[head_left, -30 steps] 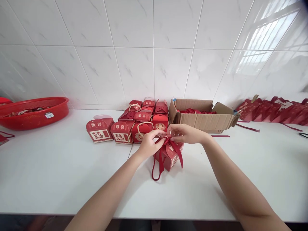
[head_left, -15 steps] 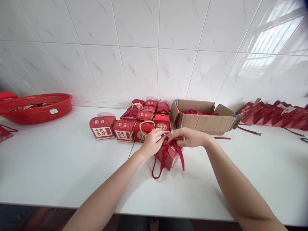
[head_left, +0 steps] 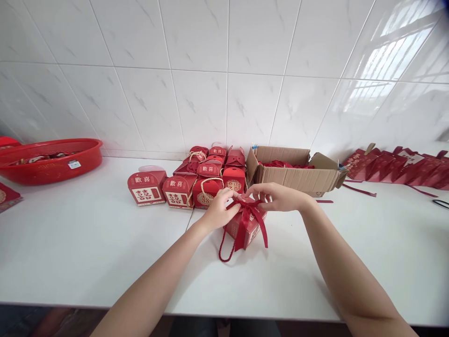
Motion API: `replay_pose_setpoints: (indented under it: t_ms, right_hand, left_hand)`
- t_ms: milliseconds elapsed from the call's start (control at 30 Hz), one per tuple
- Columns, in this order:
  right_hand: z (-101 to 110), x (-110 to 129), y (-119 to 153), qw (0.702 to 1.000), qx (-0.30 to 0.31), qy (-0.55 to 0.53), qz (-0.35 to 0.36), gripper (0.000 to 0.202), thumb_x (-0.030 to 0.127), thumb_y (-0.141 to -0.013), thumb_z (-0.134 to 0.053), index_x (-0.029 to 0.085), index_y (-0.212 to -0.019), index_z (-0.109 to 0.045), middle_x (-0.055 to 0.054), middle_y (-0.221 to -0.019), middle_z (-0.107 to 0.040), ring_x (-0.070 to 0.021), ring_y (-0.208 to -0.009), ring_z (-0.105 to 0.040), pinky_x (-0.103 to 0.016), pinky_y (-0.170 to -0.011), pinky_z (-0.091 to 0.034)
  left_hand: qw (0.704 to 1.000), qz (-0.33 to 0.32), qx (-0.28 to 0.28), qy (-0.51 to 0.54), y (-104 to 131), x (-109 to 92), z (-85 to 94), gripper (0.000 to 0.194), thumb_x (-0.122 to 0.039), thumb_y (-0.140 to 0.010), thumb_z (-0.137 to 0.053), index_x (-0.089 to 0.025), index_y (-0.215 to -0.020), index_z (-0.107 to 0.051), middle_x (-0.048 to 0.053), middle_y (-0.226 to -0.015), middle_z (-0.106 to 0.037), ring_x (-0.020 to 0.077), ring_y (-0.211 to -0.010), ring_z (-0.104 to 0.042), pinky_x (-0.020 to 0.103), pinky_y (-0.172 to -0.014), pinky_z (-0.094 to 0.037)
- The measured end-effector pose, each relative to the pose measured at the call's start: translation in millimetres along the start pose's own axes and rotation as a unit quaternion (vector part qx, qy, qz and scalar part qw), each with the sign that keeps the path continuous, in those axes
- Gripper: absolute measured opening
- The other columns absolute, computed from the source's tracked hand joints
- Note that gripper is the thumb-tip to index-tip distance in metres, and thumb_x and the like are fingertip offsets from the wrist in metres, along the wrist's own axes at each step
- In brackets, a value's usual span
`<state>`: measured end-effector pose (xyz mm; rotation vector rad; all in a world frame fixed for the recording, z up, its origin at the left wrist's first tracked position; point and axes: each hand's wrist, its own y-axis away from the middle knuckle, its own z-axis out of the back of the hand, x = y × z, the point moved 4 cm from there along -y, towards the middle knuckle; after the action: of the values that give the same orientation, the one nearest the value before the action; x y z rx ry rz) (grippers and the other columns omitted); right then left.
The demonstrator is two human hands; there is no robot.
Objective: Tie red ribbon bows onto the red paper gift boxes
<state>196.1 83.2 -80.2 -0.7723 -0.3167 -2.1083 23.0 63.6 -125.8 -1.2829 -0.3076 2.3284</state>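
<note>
A small red gift box [head_left: 253,231] stands on the white table in front of me, turned with one corner toward me. Across its top a dark red ribbon [head_left: 242,229] forms a bow, its two tails hanging down the near sides. My left hand [head_left: 221,208] pinches the bow's left loop between thumb and fingers. On the other side my right hand [head_left: 275,197] has its fingers closed on the right part of the ribbon. A twisted red cord handle [head_left: 220,252] droops from the box's left side onto the table.
Several finished-looking red boxes [head_left: 147,187] stand in a group behind and left. An open cardboard box [head_left: 294,180] holding red material sits behind my right hand. A red plastic basket [head_left: 84,159] is far left; a row of red folded bags [head_left: 396,166] lines the far right wall.
The ribbon's knot and loops look more drawn together into a bow over the box top. Both hands stay at the ribbon, and the view has shifted slightly.
</note>
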Motion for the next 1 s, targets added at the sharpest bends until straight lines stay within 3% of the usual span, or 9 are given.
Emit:
replay_pose_setpoints:
  t_ms: [167, 333, 500, 833, 1000]
  right_hand:
    - [1, -2, 0, 1.000, 0.010, 0.022, -0.017, 0.034, 0.019, -0.075, -0.056, 0.025, -0.108, -0.062, -0.002, -0.097, -0.066, -0.0170, -0.080, -0.058, -0.027, -0.066, -0.046]
    - [3, -5, 3, 0.996, 0.008, 0.036, -0.084, 0.012, 0.028, -0.072, -0.062, 0.023, -0.083, -0.060, -0.001, -0.084, -0.062, -0.0172, -0.073, -0.056, -0.029, -0.061, -0.043]
    - [3, -12, 3, 0.990, 0.013, 0.039, -0.138, 0.018, 0.035, -0.070, -0.065, 0.022, -0.081, -0.061, -0.002, -0.083, -0.061, -0.0176, -0.068, -0.054, -0.030, -0.057, -0.041]
    - [1, -19, 0, 0.990, 0.014, 0.022, -0.139, 0.021, 0.039, -0.069, -0.066, 0.021, -0.074, -0.055, -0.001, -0.076, -0.059, -0.0161, -0.065, -0.052, -0.028, -0.055, -0.038]
    - [-6, -14, -4, 0.992, 0.071, -0.023, -0.102, 0.015, 0.032, -0.074, -0.061, 0.019, -0.073, -0.055, 0.003, -0.066, -0.052, -0.0115, -0.060, -0.046, -0.025, -0.053, -0.033]
  left_hand:
    - [0.999, -0.010, 0.030, 0.020, 1, 1, -0.9, 0.008, -0.016, -0.077, -0.054, -0.022, -0.082, -0.053, 0.002, -0.093, -0.056, 0.0202, -0.098, -0.052, 0.035, -0.088, -0.043]
    - [0.998, 0.005, 0.060, 0.008, 2, 1, -4.6, 0.004, -0.024, -0.080, -0.055, -0.023, -0.083, -0.054, 0.004, -0.099, -0.055, 0.0218, -0.105, -0.047, 0.037, -0.094, -0.039]
    - [0.998, 0.034, 0.043, 0.028, 2, 4, -8.0, 0.023, -0.040, -0.089, -0.047, -0.021, -0.078, -0.055, 0.005, -0.106, -0.055, 0.0220, -0.110, -0.046, 0.038, -0.099, -0.035]
    - [0.998, 0.029, 0.025, 0.051, 0, 5, -9.0, 0.021, -0.037, -0.085, -0.054, -0.020, -0.073, -0.051, 0.005, -0.100, -0.055, 0.0205, -0.103, -0.051, 0.037, -0.096, -0.036]
    - [0.995, 0.036, 0.040, 0.080, -1, 3, -8.1, 0.021, -0.036, -0.082, -0.058, -0.019, -0.072, -0.051, 0.005, -0.098, -0.055, 0.0203, -0.100, -0.052, 0.036, -0.095, -0.036]
